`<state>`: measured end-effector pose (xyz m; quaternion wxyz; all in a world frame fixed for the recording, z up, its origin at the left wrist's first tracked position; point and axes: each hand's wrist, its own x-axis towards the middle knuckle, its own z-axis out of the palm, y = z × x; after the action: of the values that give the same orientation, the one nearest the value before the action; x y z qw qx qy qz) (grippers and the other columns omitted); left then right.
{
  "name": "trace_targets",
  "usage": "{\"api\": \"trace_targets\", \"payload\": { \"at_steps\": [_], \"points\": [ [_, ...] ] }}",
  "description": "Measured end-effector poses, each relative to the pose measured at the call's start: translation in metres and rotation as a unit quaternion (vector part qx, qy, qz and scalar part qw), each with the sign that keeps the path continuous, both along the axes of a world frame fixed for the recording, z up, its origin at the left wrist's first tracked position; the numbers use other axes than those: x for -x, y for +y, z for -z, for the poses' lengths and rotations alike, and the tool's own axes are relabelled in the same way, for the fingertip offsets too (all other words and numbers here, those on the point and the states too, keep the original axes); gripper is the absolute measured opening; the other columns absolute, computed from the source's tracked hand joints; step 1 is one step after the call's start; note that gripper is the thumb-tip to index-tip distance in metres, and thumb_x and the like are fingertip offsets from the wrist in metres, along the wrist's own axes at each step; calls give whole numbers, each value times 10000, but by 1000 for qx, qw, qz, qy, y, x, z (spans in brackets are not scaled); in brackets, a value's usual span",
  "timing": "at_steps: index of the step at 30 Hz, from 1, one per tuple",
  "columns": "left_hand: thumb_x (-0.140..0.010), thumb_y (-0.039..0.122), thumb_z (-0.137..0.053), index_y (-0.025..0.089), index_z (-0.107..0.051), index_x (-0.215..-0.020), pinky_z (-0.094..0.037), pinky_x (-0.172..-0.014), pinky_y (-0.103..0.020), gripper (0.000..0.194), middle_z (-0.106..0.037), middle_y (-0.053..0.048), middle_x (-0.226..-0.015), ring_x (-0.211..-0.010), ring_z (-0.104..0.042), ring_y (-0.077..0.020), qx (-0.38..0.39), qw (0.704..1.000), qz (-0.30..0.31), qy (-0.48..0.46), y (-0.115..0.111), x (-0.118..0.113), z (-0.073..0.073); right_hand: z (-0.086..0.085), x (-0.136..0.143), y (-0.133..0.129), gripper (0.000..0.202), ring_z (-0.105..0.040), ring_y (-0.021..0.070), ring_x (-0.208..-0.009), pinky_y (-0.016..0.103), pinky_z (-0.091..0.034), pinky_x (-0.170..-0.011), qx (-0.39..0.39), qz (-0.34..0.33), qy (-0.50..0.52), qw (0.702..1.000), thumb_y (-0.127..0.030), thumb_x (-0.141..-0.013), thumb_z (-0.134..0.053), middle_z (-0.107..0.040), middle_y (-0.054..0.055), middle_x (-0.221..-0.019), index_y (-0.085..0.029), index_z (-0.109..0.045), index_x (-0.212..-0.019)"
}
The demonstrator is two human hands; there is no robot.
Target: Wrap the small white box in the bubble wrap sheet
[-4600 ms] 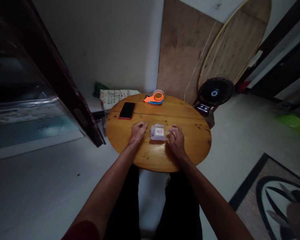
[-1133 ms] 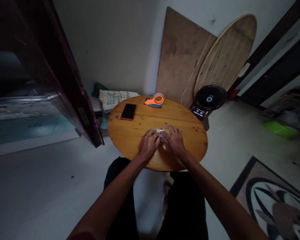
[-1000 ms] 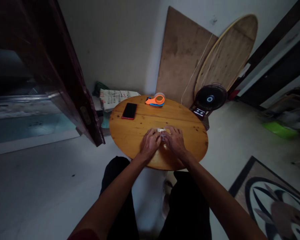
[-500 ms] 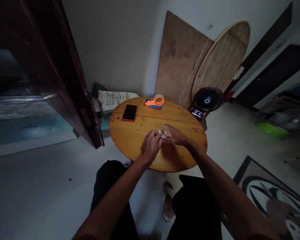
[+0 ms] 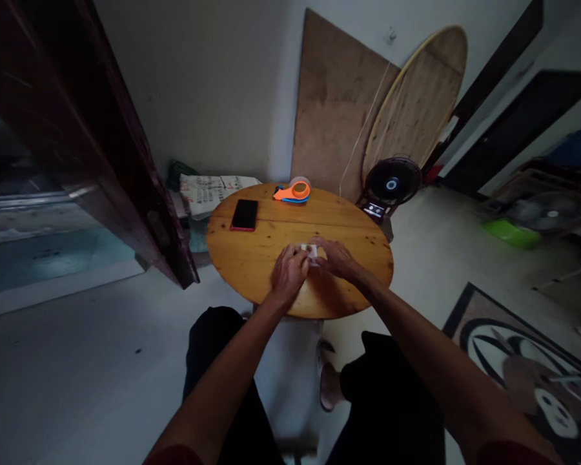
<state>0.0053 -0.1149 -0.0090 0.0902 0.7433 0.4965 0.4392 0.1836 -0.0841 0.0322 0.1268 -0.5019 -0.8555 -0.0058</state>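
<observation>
Near the frame's centre, the left hand (image 5: 290, 266) holds a small pale packet (image 5: 312, 250); the right hand (image 5: 339, 257) curves at its right side, grip unclear. Handling seems unfinished, remainder unknown, with 2 hands at it; the tape dispenser (image 5: 285, 194), upper centre, lies untouched.

Dark red sleeves (image 5: 174, 454) show at the near edge, ending above bare forearms; black trousers (image 5: 397, 394) cover both legs, plain and loose; a shoe (image 5: 325, 349), partly hidden, shows below.
</observation>
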Motion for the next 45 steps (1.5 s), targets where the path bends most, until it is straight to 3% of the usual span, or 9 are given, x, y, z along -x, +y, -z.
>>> {"api": "trace_targets", "payload": {
  "at_steps": [4, 9, 17, 24, 30, 34, 41, 45],
  "points": [
    [-891, 186, -553, 211, -698, -969, -442, -851, -299, 167, -577, -62, -944, -920, -526, -185, 8, 1000, 5, -4, 1, 0, 0, 7, 13, -11, 315, -562, 258, -1177, 389, -433, -966, -29, 20, -4, 999, -234, -907, -556, -634, 119, -1270, -177, -625, -1209],
    [-887, 182, -553, 210, -698, -1023, -444, -849, -294, 201, -589, -64, -960, -924, -528, -184, -3, 1000, -2, 0, 1, -1, 2, 9, 28, -24, 295, -482, 286, -1253, 418, -408, -975, -81, 88, -34, 992, -222, -917, -522, -536, 139, -1395, -196, -649, -1183],
    [-887, 183, -537, 208, -703, -1028, -454, -863, -293, 219, -603, -61, -961, -936, -540, -183, -10, 1000, -6, 20, -2, 1, 0, 3, 33, -34, 248, -457, 302, -1261, 424, -380, -973, -90, 87, -15, 992, -230, -924, -504, -535, 153, -1385, -166, -662, -1104],
    [-892, 207, -552, 215, -698, -1098, -465, -872, -303, 253, -609, -66, -979, -961, -554, -193, -7, 1000, -4, 16, -2, -1, 1, 11, 23, -45, 398, -481, 297, -1233, 429, -367, -988, -76, 99, 23, 992, -283, -943, -482, -466, 147, -1457, -195, -551, -1325],
    [-891, 204, -552, 207, -705, -1047, -472, -848, -291, 218, -609, -58, -954, -926, -559, -182, 4, 1000, -3, 11, 2, -3, 1, 11, 23, -31, 334, -441, 293, -1262, 421, -342, -998, -92, 71, 15, 993, -282, -979, -414, -551, 141, -1366, -189, -653, -1193],
    [-886, 201, -556, 205, -702, -1062, -474, -857, -288, 229, -614, -57, -955, -938, -564, -182, -2, 1000, -1, 1, 2, -2, 0, 8, 23, -31, 282, -449, 291, -1244, 418, -343, -994, -96, 60, 20, 993, -286, -950, -474, -550, 131, -1363, -192, -674, -1126],
    [-884, 208, -555, 203, -695, -1101, -475, -861, -294, 258, -611, -63, -979, -930, -568, -179, 3, 1000, 8, -6, 1, -1, 0, 19, -3, -55, 366, -457, 291, -1269, 428, -345, -1035, -106, 98, 127, 981, -315, -869, -572, -494, 162, -1421, -147, -616, -1191],
    [-883, 224, -556, 217, -702, -1104, -471, -870, -302, 265, -595, -61, -974, -920, -561, -180, 7, 1000, -4, -4, 0, -1, -1, 30, -30, -59, 264, -477, 299, -1255, 457, -361, -1018, -77, 164, 137, 974, -272, -860, -548, -515, 164, -1392, -160, -656, -1074]
  ]
}}
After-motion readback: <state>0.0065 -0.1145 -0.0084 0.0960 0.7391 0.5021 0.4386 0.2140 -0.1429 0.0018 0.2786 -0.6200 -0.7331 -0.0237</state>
